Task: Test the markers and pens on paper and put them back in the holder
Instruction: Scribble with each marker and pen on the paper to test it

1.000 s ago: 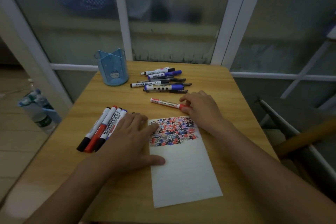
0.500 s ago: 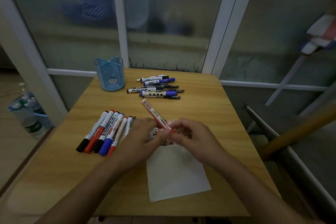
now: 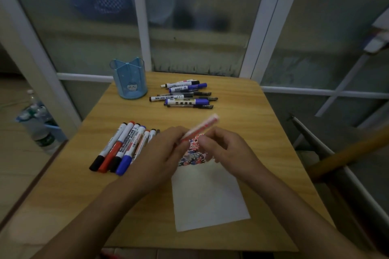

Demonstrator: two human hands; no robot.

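**Layout on the table**

The holder [image 3: 128, 79] stands at the far left of the table [image 3: 263, 132]. To its right lies a cluster of pens and markers [image 3: 185, 95]. Nearer, on the left, a row of markers [image 3: 122, 149] lies side by side. Right of that row sits the paper [image 3: 208, 195], reaching toward the near edge. Above the paper's far end, the left hand [image 3: 160, 153] and right hand [image 3: 227, 153] meet around a marker [image 3: 200, 128], seemingly lifted off the sheet.
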